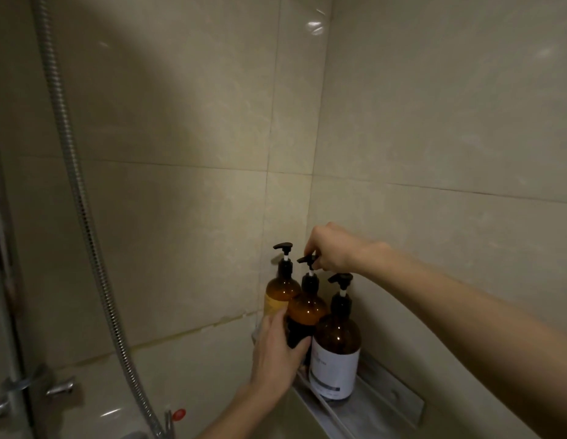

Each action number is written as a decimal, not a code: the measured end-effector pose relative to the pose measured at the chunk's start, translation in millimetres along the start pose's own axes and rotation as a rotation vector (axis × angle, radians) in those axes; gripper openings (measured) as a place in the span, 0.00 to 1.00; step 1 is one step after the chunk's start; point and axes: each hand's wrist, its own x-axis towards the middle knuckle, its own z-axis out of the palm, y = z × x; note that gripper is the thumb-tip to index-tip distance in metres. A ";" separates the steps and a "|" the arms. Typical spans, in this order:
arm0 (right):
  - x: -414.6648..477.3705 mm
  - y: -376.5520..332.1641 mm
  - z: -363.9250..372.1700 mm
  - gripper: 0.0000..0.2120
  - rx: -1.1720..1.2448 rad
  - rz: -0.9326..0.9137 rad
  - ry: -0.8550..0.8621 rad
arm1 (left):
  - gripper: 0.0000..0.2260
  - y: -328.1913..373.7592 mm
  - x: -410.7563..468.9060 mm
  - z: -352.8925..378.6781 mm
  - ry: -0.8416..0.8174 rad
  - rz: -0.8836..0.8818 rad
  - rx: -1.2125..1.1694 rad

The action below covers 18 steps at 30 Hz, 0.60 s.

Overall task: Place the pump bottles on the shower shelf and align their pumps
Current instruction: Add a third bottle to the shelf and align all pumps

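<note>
Three amber pump bottles stand in a row on the metal shower shelf (375, 407) in the tiled corner. The far bottle (281, 291) sits deepest in the corner, its black pump pointing left. My left hand (277, 353) wraps the body of the middle bottle (307, 308). My right hand (331, 248) pinches that bottle's black pump head (307, 259) from above. The near bottle (337, 343) has a white label, and its pump (339, 278) points left.
A ribbed metal shower hose (82, 217) hangs down the left wall to chrome taps (59, 388) with a red marker (179, 414). Beige wall tiles close in behind and to the right of the shelf. The shelf continues toward the lower right.
</note>
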 end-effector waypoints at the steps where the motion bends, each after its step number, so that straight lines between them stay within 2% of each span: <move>1: 0.4 0.4 1.0 0.15 0.004 0.002 0.008 | 0.28 1.0 -0.7 0.6 0.015 -0.006 0.013; 8: 1.4 1.6 2.0 0.17 0.012 -0.010 -0.013 | 0.28 1.3 -1.7 2.0 0.013 -0.016 0.051; 13: -10.5 2.5 -7.7 0.23 0.081 0.009 -0.062 | 0.27 -10.2 1.7 -12.1 -0.007 0.047 0.087; 18: -45.7 10.7 -28.6 0.20 0.141 0.001 -0.012 | 0.24 -21.8 -5.5 -25.4 0.032 0.067 0.058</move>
